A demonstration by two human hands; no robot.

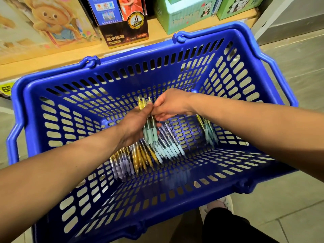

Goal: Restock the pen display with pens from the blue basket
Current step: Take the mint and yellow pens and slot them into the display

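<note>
Roughly near-to-far pens (149, 134), grips nearest.

1. Warm, even light is pouring down from overhead, keeping everything bright.
2. Soft sheen is riding the blue basket (29, 92) rim.
3. The left hand (135, 127) is sitting in shade while the right hand (171, 104) is catching light.
4. The wide lens is bowing the shelf (52, 57) edge.
5. Blur is smearing the pens (168, 149) and softening the boxes (52, 23) up top.
</note>
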